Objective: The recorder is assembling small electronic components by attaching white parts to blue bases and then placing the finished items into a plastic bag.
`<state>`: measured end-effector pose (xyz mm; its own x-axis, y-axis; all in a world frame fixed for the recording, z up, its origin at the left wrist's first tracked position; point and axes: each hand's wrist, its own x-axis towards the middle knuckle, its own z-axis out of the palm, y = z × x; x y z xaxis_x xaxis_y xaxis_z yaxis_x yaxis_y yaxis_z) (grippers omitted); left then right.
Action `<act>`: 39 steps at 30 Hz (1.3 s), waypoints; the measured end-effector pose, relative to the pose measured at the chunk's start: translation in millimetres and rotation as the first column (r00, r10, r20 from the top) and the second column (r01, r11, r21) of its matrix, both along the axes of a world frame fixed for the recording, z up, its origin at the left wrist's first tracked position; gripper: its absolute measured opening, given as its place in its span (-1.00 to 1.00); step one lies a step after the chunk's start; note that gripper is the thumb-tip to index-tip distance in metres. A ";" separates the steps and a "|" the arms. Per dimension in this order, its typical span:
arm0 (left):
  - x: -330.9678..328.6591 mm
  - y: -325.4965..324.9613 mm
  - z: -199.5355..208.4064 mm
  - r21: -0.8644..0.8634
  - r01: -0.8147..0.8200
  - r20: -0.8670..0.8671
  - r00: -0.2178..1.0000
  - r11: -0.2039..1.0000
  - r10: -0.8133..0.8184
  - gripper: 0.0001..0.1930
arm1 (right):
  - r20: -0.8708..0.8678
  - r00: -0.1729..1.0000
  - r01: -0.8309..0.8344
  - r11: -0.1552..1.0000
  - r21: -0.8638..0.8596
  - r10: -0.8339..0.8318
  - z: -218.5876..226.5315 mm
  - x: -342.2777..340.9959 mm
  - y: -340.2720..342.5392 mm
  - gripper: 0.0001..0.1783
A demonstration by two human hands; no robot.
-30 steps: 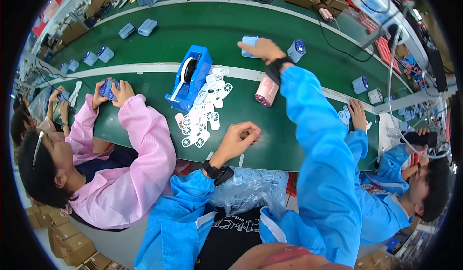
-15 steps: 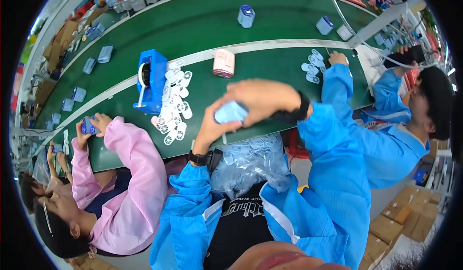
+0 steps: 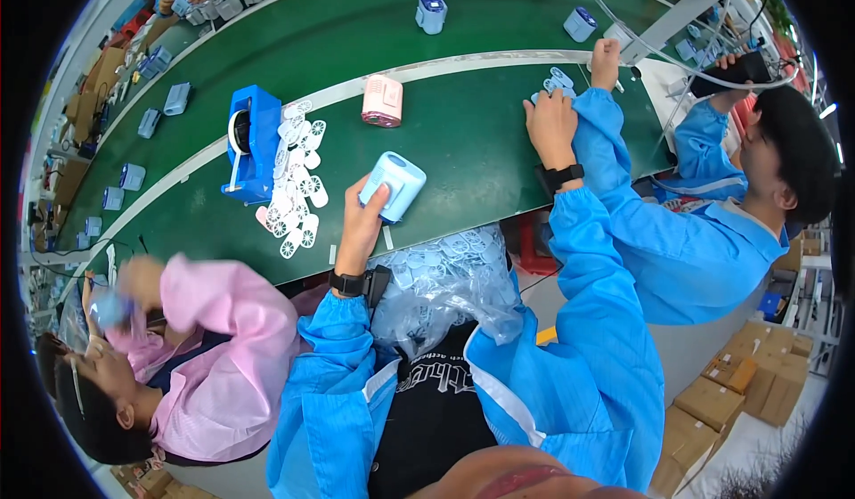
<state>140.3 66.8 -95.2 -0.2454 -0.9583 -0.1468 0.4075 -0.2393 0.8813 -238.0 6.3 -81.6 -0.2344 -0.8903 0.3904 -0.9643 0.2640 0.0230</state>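
My left hand (image 3: 363, 223) grips a light-blue plastic housing (image 3: 398, 184) with rounded corners and a raised panel, its thumb across the panel. It is tilted above the green bench near the front edge. At the right, my right hand (image 3: 552, 127) reaches out with fingers extended over a small pile of flat light-blue pieces (image 3: 559, 80), partly covering them. Between my arms, a clear plastic bag (image 3: 445, 272) full of similar flat light-blue pieces lies at my lap. A pink housing (image 3: 383, 100) stands beyond my left hand.
A blue tape dispenser (image 3: 253, 147) stands beside many white flat pieces with wheel-like patterns (image 3: 298, 187). Beyond a pale rail, a green conveyor (image 3: 329, 27) carries several blue housings (image 3: 431, 12). Co-workers sit on both sides; one's hand (image 3: 606, 62) is near my right hand.
My right hand has left the light-blue housing and moved right to the small pile. My left hand keeps the housing, now turned more upright. The left co-worker's hands have lifted off the bench.
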 end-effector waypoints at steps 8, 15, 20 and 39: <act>-8.1 -6.6 14.5 -0.079 0.117 0.109 0.988 0.990 -0.108 -0.49 | 0.004 0.945 -0.306 0.893 -0.330 0.326 35.4 0.0 3.2 -0.85; -17.1 13.9 87.3 -0.588 0.130 0.482 0.849 0.798 0.217 -0.34 | 0.903 -0.144 -0.263 0.864 -0.428 0.404 147.1 149.5 91.0 -0.80; -10.2 25.8 98.1 -0.752 0.185 0.468 0.826 0.632 0.315 -0.22 | 0.810 -0.006 -0.360 0.754 -0.549 0.587 132.1 178.2 95.7 -0.87; -10.2 48.5 120.8 -0.486 0.115 0.387 0.917 0.866 0.095 -0.35 | 0.552 0.317 -0.584 0.617 -0.527 0.771 119.9 183.9 136.5 -0.19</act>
